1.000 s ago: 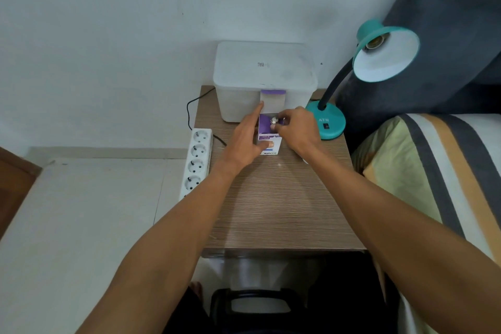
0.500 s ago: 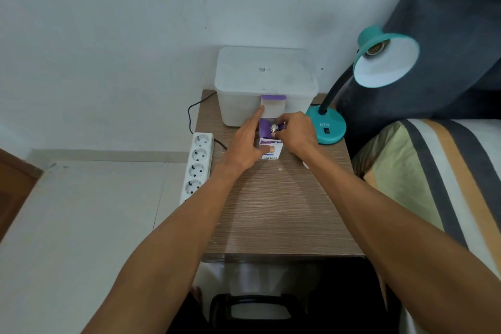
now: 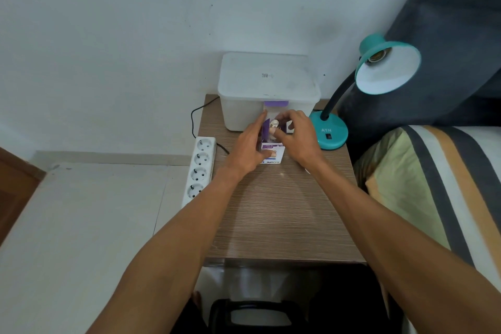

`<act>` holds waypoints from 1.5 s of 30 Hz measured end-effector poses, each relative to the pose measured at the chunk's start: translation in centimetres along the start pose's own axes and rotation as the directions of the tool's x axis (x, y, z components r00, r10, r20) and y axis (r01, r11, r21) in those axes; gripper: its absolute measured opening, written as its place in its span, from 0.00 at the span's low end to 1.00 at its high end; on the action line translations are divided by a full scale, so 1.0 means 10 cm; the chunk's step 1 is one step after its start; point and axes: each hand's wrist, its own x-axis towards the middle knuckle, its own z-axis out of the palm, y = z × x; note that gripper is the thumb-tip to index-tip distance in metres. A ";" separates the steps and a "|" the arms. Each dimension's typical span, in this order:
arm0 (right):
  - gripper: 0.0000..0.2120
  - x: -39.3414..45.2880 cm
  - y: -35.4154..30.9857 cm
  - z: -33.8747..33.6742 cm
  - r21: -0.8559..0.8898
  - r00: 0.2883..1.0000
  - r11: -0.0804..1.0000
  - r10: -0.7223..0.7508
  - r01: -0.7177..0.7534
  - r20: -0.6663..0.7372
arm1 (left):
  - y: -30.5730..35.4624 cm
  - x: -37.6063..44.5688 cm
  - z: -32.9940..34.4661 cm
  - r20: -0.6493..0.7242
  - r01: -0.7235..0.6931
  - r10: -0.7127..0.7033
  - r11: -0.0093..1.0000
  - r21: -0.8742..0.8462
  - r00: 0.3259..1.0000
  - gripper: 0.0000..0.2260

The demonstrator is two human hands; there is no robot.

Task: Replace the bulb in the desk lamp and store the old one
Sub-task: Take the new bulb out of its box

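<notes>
While my left hand (image 3: 248,148) clasps the purple-and-white bulb box (image 3: 272,150) upright on the table (image 3: 273,214), my right hand (image 3: 296,137) pinches the bulb (image 3: 274,125) at the box's open top. Beside it, the teal lamp (image 3: 386,68) shows a bare socket.

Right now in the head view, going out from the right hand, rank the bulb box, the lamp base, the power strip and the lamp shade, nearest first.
1. Bulb box: touching the right hand, between both hands.
2. Lamp base: just to its right.
3. Power strip: off the table's left edge.
4. Lamp shade: up and to the right, raised; roughly level with the strip, hard to call.
</notes>
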 end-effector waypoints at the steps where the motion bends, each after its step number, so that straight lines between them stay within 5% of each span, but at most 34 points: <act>1: 0.12 0.00 -0.04 -0.01 0.016 1.000 1.000 -0.014 0.014 -0.006 | 0.00 0.00 0.00 -0.004 -0.002 0.002 1.000 0.003 1.000 0.50; 7: 0.13 0.00 -0.26 -0.09 0.294 0.988 0.953 -0.028 0.073 -0.154 | -0.02 0.02 0.00 -0.012 -0.025 0.024 1.000 -0.011 1.000 0.50; 11: 0.08 0.00 -0.26 -0.12 0.246 0.968 0.967 0.003 0.060 -0.251 | 0.00 -0.03 0.01 -0.015 -0.009 0.009 1.000 -0.015 1.000 0.50; 19: 0.20 -0.01 0.08 -0.01 0.234 0.961 0.942 0.266 -0.241 -0.080 | 0.03 -0.07 0.01 -0.045 -0.038 0.036 0.998 -0.050 0.998 0.49; 26: 0.14 -0.04 0.12 -0.08 0.411 0.943 0.858 0.334 -0.307 0.006 | 0.01 -0.09 0.01 -0.055 0.015 -0.020 0.996 -0.086 0.998 0.53; 38: 0.15 -0.16 0.20 -0.03 0.332 0.940 0.881 0.337 -0.336 0.058 | 0.02 -0.16 0.07 -0.067 -0.109 0.106 0.994 -0.028 0.992 0.36; 45: 0.16 -0.11 0.15 0.00 0.227 0.927 0.899 0.373 -0.374 0.051 | 0.08 -0.22 0.10 -0.069 -0.097 0.095 0.995 -0.032 0.993 0.34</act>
